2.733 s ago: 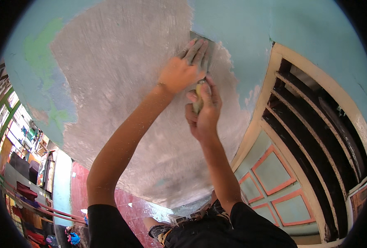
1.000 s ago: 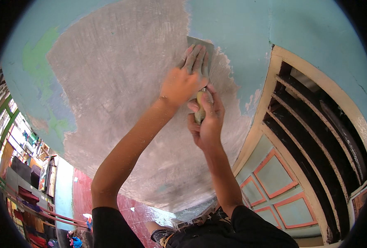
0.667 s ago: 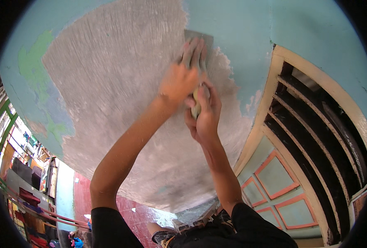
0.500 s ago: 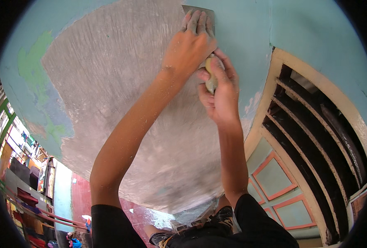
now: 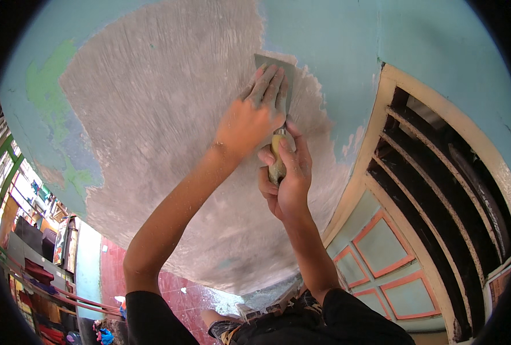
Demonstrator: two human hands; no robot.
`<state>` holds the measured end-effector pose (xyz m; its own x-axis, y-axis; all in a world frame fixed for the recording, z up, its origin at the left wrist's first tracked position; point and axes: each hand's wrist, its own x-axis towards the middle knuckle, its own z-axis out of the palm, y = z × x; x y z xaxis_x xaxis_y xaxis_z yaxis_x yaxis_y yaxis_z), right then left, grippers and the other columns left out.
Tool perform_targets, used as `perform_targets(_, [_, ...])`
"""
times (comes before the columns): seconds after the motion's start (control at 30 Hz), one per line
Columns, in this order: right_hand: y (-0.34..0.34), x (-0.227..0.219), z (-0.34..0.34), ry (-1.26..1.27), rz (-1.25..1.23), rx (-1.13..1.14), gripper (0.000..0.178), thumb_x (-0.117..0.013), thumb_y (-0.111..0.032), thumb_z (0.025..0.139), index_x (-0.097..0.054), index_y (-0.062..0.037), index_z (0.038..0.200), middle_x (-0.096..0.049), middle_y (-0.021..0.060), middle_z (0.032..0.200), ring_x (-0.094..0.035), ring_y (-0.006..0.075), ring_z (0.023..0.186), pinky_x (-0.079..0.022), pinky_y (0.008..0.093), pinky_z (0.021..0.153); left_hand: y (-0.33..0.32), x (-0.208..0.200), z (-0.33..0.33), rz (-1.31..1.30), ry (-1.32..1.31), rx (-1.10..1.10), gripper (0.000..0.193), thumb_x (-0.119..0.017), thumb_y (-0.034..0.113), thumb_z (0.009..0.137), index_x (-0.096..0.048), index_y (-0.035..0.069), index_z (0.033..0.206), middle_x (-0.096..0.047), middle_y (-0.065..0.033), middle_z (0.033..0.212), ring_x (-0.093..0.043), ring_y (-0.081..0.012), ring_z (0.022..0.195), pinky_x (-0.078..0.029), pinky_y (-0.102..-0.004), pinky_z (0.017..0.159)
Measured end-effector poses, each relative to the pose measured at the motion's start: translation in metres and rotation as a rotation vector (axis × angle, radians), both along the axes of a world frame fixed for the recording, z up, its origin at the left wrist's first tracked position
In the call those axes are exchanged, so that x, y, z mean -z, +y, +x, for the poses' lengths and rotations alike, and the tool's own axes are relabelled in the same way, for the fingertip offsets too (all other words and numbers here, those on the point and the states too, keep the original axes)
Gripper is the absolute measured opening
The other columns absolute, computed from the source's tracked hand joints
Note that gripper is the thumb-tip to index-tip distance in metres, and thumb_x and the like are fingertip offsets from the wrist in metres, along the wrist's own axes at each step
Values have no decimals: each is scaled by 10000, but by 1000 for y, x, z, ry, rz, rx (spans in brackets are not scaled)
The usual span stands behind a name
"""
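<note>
The right hand (image 5: 288, 172) grips the yellowish handle (image 5: 276, 146) of a flat grey metal scraper (image 5: 279, 61). The left hand (image 5: 255, 112) lies flat on it, against the rough grey wall patch (image 5: 163, 115). Pushing too hard could make it slip and chip the nearby blue paint (image 5: 336, 57).

My scraper (image 5: 281, 61) is showing a flat grey metal blade, broadening toward its straight top edge, and a short yellowish handle (image 5: 277, 154) smeared with pale residue. It is pointing upward along the wall, blade uppermost, my left fingers (image 5: 273, 87) lying across the blade and my right fingers (image 5: 301, 154) wrapping the handle. The blade is resting against the rough, streaked grey patch (image 5: 163, 109), its top edge sitting at the patch's ragged upper-right border
</note>
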<state>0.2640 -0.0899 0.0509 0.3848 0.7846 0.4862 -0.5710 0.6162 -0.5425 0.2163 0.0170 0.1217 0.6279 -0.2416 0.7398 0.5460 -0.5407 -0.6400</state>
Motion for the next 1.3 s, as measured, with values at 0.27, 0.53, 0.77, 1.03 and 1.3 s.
perform_targets(0.27, [3,-8,-1,47,-41,50,474,-511,-231,991,-308,-63,1385,-487,49,743,-319,46,423,-260,194,320,4,-6,5,35,-8,47,494,-614,60,720,-607,2,1210,-559,-112,1304,-517,-296,1249,-536,-341,946])
perform_targets(0.53, [8,-7,9,-3,-74,111,425,-528,-249,982,-391,-72,1343,-482,39,701,-287,40,413,-210,189,307,4,-3,12,40,-28,14,469,-614,88,713,-626,-46,1162,-556,-142,1301,-510,-285,1251,-504,-347,990])
perform_targets(0.77, [5,-4,25,-104,-66,73,453,-518,-252,995,-356,-38,1359,-490,42,695,-307,54,399,-239,209,311,13,2,15,126,-56,-81,487,-606,116,725,-613,-50,1183,-538,-146,1323,-477,-285,1282,-445,-374,1059])
perform_targets(1.03, [11,-9,9,-43,-54,116,462,-523,-266,993,-358,-42,1362,-492,36,694,-302,42,393,-229,213,303,12,-5,9,62,44,-34,514,-597,112,731,-586,-51,1219,-527,-158,1329,-464,-290,1291,-433,-378,1073])
perform_targets(1.3, [19,-7,4,-34,-33,142,469,-532,-266,987,-357,-30,1353,-494,28,700,-326,41,405,-242,208,307,8,-6,10,43,1,4,502,-606,94,721,-597,-39,1205,-533,-133,1336,-491,-282,1271,-460,-360,1046])
